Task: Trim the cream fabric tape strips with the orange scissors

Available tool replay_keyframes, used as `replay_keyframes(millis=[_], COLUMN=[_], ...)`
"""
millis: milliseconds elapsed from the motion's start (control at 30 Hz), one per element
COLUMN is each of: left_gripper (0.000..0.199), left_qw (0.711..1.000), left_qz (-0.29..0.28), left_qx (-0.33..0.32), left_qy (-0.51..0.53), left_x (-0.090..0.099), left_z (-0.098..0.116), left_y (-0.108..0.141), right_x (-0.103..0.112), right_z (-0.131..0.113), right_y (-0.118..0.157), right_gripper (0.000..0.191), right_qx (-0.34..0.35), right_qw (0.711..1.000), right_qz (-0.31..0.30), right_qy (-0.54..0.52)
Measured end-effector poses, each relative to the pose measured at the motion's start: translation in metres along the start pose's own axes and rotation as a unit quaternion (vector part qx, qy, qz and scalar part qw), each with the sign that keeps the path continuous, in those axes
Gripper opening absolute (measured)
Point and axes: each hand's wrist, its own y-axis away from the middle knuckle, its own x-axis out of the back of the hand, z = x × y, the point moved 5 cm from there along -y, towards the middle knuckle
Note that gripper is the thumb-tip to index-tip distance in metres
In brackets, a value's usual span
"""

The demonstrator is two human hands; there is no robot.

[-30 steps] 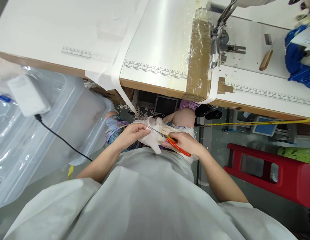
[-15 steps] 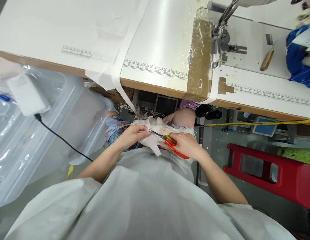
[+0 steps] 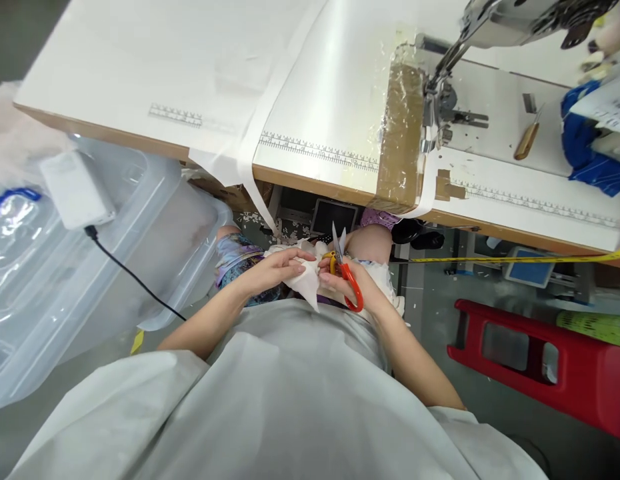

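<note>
Over my lap lies a bunched piece of thin white cloth [image 3: 305, 285], one corner hanging in a point toward my shirt. My left hand [image 3: 277, 269] is at its left side, with the cloth between thumb and fingers. In my right hand [image 3: 344, 283] is a pair of scissors [image 3: 351, 287] with red and yellow handles. Their blades point up toward the table edge, slightly apart and clear of the cloth. The right fingertips reach the cloth's right part; whether they pinch it I cannot tell.
Ahead is a white table [image 3: 200, 60] with a sewing machine [image 3: 435, 100], a wooden-handled tool [image 3: 527, 140] and blue cloth [image 3: 585, 147]. A yellow tape measure [image 3: 490, 259] hangs at the right edge, above a red stool [image 3: 580, 373]. Plastic bins [image 3: 155, 220] carry a white power bank [image 3: 77, 190] at left.
The scissors have swung from pointing left at my left fingertips to pointing up, and their blades have parted. My right hand has moved left, closer to my left hand.
</note>
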Motion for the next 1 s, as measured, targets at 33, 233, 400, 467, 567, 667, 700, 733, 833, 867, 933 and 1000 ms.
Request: replay_keyframes(millis=[33, 233, 400, 467, 567, 667, 700, 733, 833, 867, 933, 1000], left_gripper=[0.049, 0.041, 0.035, 0.032, 0.031, 0.032, 0.032, 0.033, 0.035, 0.035, 0.035, 0.035], left_qw=[1.000, 0.992, 0.988, 0.986, 0.987, 0.990, 0.991, 0.992, 0.993, 0.993, 0.993, 0.994], left_qz=[-0.012, -0.057, -0.039, -0.041, -0.049, -0.038, -0.032, -0.026, -0.014, -0.010, -0.009, -0.019], left_qx=[-0.009, -0.047, -0.060, -0.058, -0.047, -0.056, -0.062, -0.068, -0.074, -0.075, -0.074, -0.063], left_qy=[-0.018, -0.101, -0.133, -0.148, -0.147, -0.126, -0.117, -0.108, -0.089, -0.089, -0.092, -0.087], left_x=[0.000, 0.001, 0.005, 0.005, 0.005, 0.006, 0.006, 0.007, 0.008, 0.009, 0.011, 0.014], left_z=[0.003, 0.012, 0.013, 0.013, 0.013, 0.012, 0.012, 0.012, 0.012, 0.013, 0.016, 0.017], left_y=[-0.001, -0.002, -0.002, -0.002, -0.002, -0.004, -0.004, -0.005, -0.005, -0.004, -0.003, -0.002], right_x=[-0.004, -0.025, -0.026, -0.024, -0.023, -0.022, -0.021, -0.021, -0.021, -0.022, -0.022, -0.022], right_z=[0.001, 0.007, 0.007, 0.005, 0.003, 0.002, 0.002, 0.002, 0.004, 0.005, 0.005, 0.004], right_y=[-0.002, -0.005, -0.003, -0.002, 0.000, 0.000, 0.001, 0.001, 0.001, 0.002, 0.003, 0.004], right_gripper=[0.040, 0.033, 0.030, 0.030, 0.028, 0.027, 0.027, 0.027, 0.027, 0.027, 0.026, 0.026], right_qx=[0.003, -0.025, -0.018, -0.013, -0.012, -0.014, -0.014, -0.013, -0.014, -0.015, -0.013, -0.010], right_qw=[1.000, 0.999, 0.999, 0.998, 0.997, 0.995, 0.994, 0.994, 0.995, 0.996, 0.997, 0.997], right_qz=[0.006, 0.021, 0.045, 0.054, 0.064, 0.075, 0.076, 0.074, 0.055, 0.047, 0.031, 0.023], right_qy=[-0.016, -0.037, 0.022, 0.032, 0.047, 0.068, 0.072, 0.074, 0.076, 0.075, 0.075, 0.079])
